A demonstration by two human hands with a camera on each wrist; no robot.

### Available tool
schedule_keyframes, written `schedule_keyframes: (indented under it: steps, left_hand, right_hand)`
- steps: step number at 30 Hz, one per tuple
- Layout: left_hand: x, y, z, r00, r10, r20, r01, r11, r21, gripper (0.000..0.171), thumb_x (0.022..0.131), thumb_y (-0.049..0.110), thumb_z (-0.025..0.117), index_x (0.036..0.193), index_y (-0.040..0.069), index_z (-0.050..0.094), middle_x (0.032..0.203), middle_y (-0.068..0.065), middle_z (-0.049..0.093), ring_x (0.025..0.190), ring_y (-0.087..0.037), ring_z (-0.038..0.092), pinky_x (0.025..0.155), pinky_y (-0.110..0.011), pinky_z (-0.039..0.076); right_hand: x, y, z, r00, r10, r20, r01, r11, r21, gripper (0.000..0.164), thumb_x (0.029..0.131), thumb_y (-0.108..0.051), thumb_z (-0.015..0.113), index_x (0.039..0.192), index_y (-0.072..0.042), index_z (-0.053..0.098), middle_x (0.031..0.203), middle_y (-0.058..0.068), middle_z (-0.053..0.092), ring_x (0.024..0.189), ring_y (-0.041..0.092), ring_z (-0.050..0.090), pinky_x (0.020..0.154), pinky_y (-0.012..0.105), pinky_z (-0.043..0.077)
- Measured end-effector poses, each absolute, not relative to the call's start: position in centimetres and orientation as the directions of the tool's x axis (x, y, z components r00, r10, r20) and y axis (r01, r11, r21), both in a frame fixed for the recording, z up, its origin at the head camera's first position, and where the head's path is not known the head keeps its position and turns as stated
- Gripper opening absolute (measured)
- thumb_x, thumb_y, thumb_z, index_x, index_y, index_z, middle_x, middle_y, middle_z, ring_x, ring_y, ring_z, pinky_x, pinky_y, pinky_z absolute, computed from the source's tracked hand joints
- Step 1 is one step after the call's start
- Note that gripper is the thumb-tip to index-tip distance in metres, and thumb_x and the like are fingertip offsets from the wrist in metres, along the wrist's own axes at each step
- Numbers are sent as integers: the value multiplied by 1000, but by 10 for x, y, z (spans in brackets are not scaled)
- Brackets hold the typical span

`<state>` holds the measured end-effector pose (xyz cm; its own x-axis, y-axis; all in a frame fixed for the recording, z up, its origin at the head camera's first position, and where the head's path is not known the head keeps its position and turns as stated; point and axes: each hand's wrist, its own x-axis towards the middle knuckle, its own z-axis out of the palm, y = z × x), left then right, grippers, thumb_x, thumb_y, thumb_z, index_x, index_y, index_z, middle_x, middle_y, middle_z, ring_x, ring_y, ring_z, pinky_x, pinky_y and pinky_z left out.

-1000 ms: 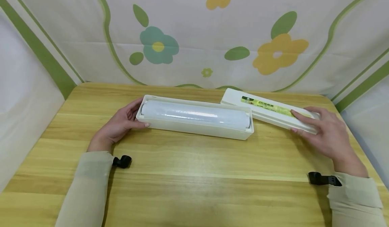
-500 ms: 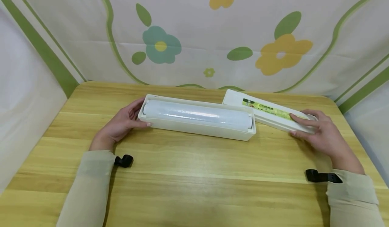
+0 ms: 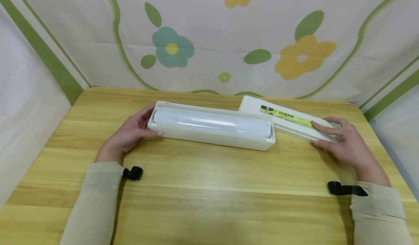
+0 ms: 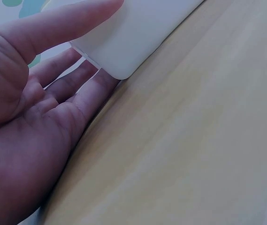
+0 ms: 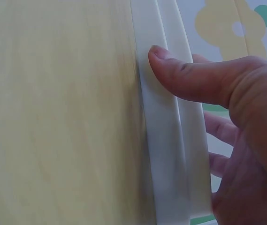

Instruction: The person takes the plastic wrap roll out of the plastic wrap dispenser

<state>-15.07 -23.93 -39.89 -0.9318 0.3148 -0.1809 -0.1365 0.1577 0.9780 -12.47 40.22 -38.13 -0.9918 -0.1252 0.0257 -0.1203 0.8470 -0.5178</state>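
Note:
A long white plastic box (image 3: 209,137) sits on the table at a slight slant, with a roll of cling film (image 3: 211,122) lying inside it. My left hand (image 3: 131,133) grips the box's left end, thumb on the front wall and the other fingers behind and under the end; the left wrist view shows the box's corner (image 4: 124,56) between them. To the right lies the white lid (image 3: 284,119) with a green and yellow label, its left end behind the box. My right hand (image 3: 348,143) holds the lid's right end, thumb along the near side (image 5: 164,126).
The wooden table (image 3: 209,186) ends at a white cloth backdrop (image 3: 209,48) printed with flowers, close behind the box and lid. White cloth also hangs at both sides. A black camera mount (image 3: 132,173) sits on each sleeve cuff.
My right hand has shifted slightly left with the lid's right end, which sits a little lower. My left hand and the box have stayed in place; the head view has shifted slightly.

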Motion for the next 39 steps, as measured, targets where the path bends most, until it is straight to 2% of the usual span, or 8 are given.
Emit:
schedule_keyframes:
  steps: [7,12,19,21,24,27,29,39]
  left_hand:
    - [-150,-239,-398,-931,314,-183,-139,159,977,105,90,-5,82,173,20,25,180,-4,23,168,-22,15,133,-28,25]
    - [-150,-240,-399,-931,318,-179,-136,153,979,105,89,-5,82,173,20,25,179,-5,25,167,-22,18,129,-21,30]
    - [-151,-240,-400,-932,319,-170,-127,151,980,105,89,-6,82,173,20,25,179,-6,26,166,-23,21,121,-15,36]
    - [-151,-239,-400,-932,320,-170,-126,154,980,104,89,-5,82,173,19,25,179,-6,26,166,-23,21,122,-16,35]
    - [-151,-239,-400,-932,320,-173,-127,159,979,105,89,-5,82,173,19,24,179,-6,25,167,-24,19,127,-20,32]
    - [-151,-239,-400,-931,318,-178,-130,166,978,105,89,-4,83,173,19,24,180,-6,24,168,-24,17,131,-26,28]
    - [-152,-239,-400,-932,315,-181,-133,169,977,106,89,-4,83,173,19,24,180,-5,24,168,-23,17,134,-30,26]
    - [-153,-234,-399,-928,322,-189,-140,167,976,106,89,-3,83,174,19,23,180,-4,23,168,-22,16,135,-34,23]
  right_hand:
    - [-123,402,-380,-990,-136,31,-133,848,-514,65,93,-22,87,152,-12,61,165,35,37,149,67,24,109,79,27]
    - [-121,398,-375,-971,-166,171,-231,831,-505,61,88,-18,90,145,-9,68,168,32,38,152,67,25,120,82,20]
    - [-121,365,-351,-943,-200,266,-303,845,-440,64,85,-20,92,144,-11,70,164,27,47,147,62,39,112,80,32]
    - [-120,350,-345,-933,-227,281,-332,846,-418,64,83,-19,94,143,-12,72,160,26,52,143,57,45,106,74,40]
    - [-119,326,-341,-899,-284,334,-406,827,-389,60,82,-16,94,138,-12,75,147,20,64,132,48,58,99,48,48]
    - [-120,301,-341,-848,-339,407,-493,786,-374,52,80,-11,94,130,-12,79,130,12,74,115,36,70,86,22,47]
    - [-122,286,-341,-813,-375,446,-548,751,-368,47,79,-10,94,125,-10,81,120,10,77,104,31,73,82,15,46]
    - [-128,237,-345,-785,-448,428,-600,722,-344,37,85,-21,92,118,-8,83,115,12,76,105,30,68,85,48,56]
